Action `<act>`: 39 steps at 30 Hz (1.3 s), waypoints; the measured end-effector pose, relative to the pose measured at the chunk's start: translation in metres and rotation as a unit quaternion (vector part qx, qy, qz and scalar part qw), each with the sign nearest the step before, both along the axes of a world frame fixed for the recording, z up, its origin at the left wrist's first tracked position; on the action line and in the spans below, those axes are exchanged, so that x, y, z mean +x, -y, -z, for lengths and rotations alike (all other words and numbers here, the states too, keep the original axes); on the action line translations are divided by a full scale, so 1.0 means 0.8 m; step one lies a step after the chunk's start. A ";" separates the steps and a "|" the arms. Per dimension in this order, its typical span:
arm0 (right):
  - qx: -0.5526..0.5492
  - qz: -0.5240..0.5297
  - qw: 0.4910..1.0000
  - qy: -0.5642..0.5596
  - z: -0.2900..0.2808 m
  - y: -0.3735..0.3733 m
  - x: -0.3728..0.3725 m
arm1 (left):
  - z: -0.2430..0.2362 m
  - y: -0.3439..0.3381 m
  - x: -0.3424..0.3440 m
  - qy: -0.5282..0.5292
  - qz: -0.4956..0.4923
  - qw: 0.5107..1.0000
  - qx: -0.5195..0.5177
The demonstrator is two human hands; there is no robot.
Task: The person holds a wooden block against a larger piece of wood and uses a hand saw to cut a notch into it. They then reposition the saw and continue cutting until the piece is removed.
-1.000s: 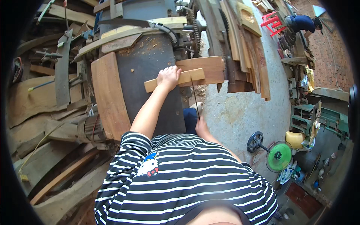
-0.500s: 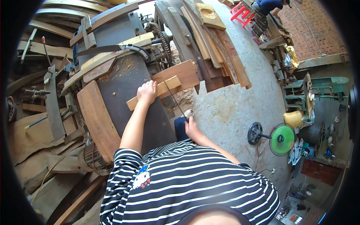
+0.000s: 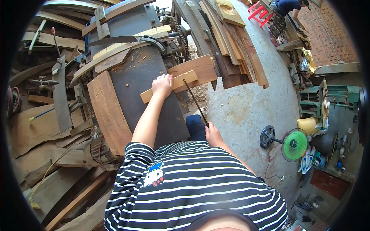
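A narrow strip of pale wood (image 3: 150, 94) lies across a broader brown board (image 3: 203, 71) and the dark metal table top. My left hand (image 3: 162, 85) is closed over the strip and presses it down. Low on the right, my right hand (image 3: 213, 134) is closed round the near end of a handsaw (image 3: 195, 101), whose handle is mostly hidden. Seen nearly edge-on, the thin dark blade slants away to the strip, its far tip at the strip right of my left hand. A folding saw with a black handle (image 3: 155, 41) lies farther up the table.
A thick brown plank (image 3: 110, 111) lies along the table's left side. Stacked boards (image 3: 231, 42) rest beyond, beside a toothed blade and a chain drive. Scrap timber fills the left. A green fan (image 3: 295, 144) stands on the floor at right. Another person (image 3: 285, 9) bends at the far right.
The picture has shifted a little to the right. My right hand has drawn the saw back toward me across the strip. My left hand keeps its hold on the wood.
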State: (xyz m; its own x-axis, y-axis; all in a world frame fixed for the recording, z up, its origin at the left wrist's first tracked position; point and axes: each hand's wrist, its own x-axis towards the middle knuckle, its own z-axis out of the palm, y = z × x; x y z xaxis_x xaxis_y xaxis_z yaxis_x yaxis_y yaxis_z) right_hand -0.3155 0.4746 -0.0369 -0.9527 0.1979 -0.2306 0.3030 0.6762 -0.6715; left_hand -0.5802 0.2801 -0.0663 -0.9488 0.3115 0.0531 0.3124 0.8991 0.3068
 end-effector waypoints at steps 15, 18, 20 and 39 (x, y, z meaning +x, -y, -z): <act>0.090 0.002 0.996 0.028 0.034 0.035 -0.118 | -0.002 -0.006 0.004 -0.069 -0.022 0.997 0.003; 0.072 0.010 0.995 0.068 0.022 0.016 -0.036 | 0.002 -0.006 0.006 -0.076 -0.031 0.997 0.013; 0.080 0.005 0.992 0.096 -0.007 0.019 -0.016 | 0.003 -0.006 0.008 -0.076 -0.024 0.997 0.012; 0.101 -0.035 0.963 0.246 -0.155 0.041 -0.101 | 0.005 -0.008 0.018 -0.124 -0.041 0.991 0.011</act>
State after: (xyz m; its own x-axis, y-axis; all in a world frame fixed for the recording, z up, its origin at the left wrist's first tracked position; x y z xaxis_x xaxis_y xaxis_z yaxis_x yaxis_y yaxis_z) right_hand -0.3962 0.4415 0.0867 -0.7503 0.2264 -0.6211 0.5005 0.8084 -0.3100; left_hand -0.5657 0.2866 -0.0703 -0.9279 0.2295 0.2937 0.3061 0.9189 0.2490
